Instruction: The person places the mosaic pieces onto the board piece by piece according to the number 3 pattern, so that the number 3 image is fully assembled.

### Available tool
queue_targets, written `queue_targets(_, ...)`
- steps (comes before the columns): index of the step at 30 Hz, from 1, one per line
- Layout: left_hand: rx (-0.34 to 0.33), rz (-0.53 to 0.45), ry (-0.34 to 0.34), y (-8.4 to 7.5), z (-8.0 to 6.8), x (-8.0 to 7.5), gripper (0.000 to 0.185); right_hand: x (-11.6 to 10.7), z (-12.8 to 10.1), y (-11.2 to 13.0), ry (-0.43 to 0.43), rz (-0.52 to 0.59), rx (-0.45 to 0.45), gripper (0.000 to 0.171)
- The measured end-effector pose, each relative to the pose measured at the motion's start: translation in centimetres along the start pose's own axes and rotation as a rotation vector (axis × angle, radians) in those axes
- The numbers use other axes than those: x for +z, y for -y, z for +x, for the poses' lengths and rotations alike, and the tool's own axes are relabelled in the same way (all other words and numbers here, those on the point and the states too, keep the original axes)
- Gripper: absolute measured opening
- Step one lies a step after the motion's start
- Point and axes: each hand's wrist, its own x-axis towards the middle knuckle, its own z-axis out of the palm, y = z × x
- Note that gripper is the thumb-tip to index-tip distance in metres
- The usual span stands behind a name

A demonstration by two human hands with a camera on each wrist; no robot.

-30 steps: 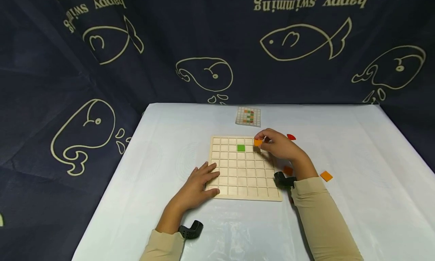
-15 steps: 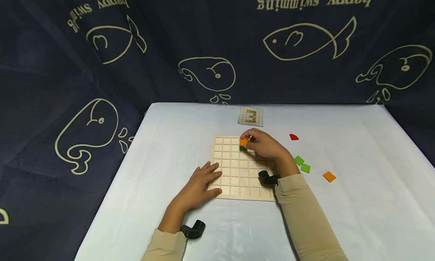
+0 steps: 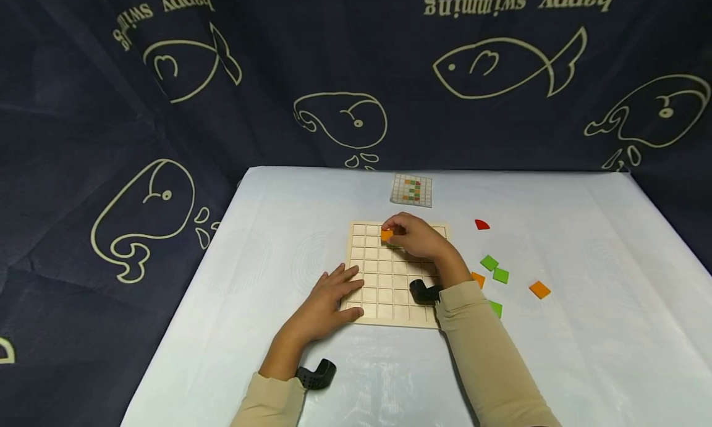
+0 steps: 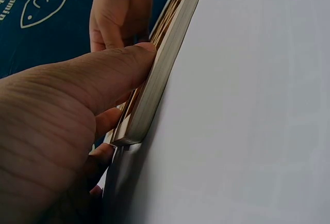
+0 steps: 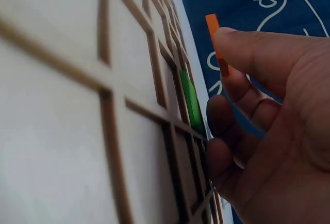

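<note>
On our pale tabletop lie the wooden grid board, a pattern card, and loose orange, green and red tiles.

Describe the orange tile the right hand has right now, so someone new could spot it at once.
Start at the pale wooden grid board in the middle of the white table. Over its far edge, the right hand pinches a small flat orange square tile. Unlike the orange and green squares lying loose on the table, this one is held off the surface.

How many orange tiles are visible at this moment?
3: one orange tile pinched by the right hand over the wooden board; one beside the right forearm; one farther right. The arm may hide others.
</note>
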Motion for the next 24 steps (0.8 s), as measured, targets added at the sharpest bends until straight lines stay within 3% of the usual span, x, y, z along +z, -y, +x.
queue_targets(12, 0.0, 0.017, -0.007, 0.1, 0.1, 0.1, 0.056, 0.9, 0.1, -0.3, -0.004, -0.033, 0.091, 0.024)
queue_targets(24, -0.005, 0.009, 0.001, 0.0, 0.1, 0.0, 0.055, 1.3, 0.1, -0.4, -0.016, -0.036, 0.086, 0.023)
